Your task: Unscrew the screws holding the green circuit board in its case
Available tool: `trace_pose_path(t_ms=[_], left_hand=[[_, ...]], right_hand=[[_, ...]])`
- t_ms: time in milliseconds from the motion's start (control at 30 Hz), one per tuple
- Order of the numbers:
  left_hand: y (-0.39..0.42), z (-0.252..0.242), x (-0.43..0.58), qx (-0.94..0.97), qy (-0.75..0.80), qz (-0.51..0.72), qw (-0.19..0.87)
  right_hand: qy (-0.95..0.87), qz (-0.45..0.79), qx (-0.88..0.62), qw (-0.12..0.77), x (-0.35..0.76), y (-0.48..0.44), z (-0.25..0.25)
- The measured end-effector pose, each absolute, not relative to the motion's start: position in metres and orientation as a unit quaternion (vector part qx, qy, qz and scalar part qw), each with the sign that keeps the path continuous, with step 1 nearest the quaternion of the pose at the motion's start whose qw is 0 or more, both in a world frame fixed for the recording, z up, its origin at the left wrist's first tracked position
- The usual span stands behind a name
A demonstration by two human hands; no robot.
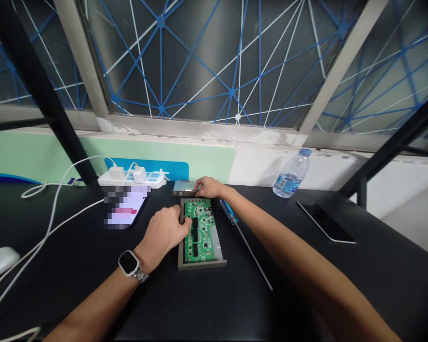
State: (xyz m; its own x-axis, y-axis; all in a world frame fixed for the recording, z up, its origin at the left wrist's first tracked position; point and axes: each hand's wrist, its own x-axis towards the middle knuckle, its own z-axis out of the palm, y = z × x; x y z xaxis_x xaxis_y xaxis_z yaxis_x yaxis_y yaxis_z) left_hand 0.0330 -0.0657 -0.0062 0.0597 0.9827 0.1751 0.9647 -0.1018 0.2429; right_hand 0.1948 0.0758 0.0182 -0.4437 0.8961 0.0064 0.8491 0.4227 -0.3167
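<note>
A green circuit board (201,237) lies in an open grey metal case (203,265) at the middle of the black table. My left hand (168,230), with a watch on its wrist, grips the left side of this case, thumb over the board's edge. Behind the case, near the wall, my right hand (209,187) has its fingers closed on the right end of a flat grey metal cover (184,187). A long screwdriver (249,249) with a blue handle lies to the right of the case, beneath my right forearm.
A phone with a lit screen (130,206) and a white power strip (148,179) with cables are at the left. A white mouse (2,262) sits at the far left. On the right are a water bottle (292,173) and a dark phone (326,222).
</note>
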Motion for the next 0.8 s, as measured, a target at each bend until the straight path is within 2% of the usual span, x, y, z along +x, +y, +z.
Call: trace_pose_path(t_ms=[100, 233, 267, 333, 400, 500, 567, 667, 800], left_hand=[[-0.066, -0.003, 0.032, 0.717, 0.671, 0.185, 0.038], [-0.063, -0.005, 0.03, 0.701, 0.663, 0.251, 0.076], [-0.061, -0.006, 0.03, 0.694, 0.66, 0.271, 0.097], [-0.057, -0.01, 0.028, 0.676, 0.649, 0.314, 0.152], [-0.054, -0.012, 0.026, 0.656, 0.631, 0.359, 0.208], [-0.05, -0.014, 0.026, 0.632, 0.592, 0.424, 0.263], [-0.049, -0.014, 0.028, 0.619, 0.565, 0.462, 0.291], [-0.052, -0.013, 0.034, 0.586, 0.529, 0.513, 0.337], [-0.056, -0.013, 0.043, 0.535, 0.485, 0.564, 0.402]], right_hand=[[-0.838, 0.125, -0.513, 0.137, 0.196, 0.077, 0.018], [-0.812, 0.071, -0.515, 0.266, 0.221, 0.054, 0.035], [-0.799, 0.055, -0.512, 0.309, 0.229, 0.045, 0.041], [-0.745, 0.049, -0.476, 0.465, 0.247, 0.026, 0.052], [-0.688, 0.099, -0.453, 0.558, 0.263, 0.006, 0.059], [-0.593, 0.22, -0.435, 0.641, 0.28, -0.02, 0.054], [-0.49, 0.386, -0.454, 0.636, 0.285, -0.034, 0.041], [-0.387, 0.596, -0.466, 0.527, 0.282, -0.05, 0.019], [-0.37, 0.651, -0.462, 0.476, 0.264, -0.067, 0.002]])
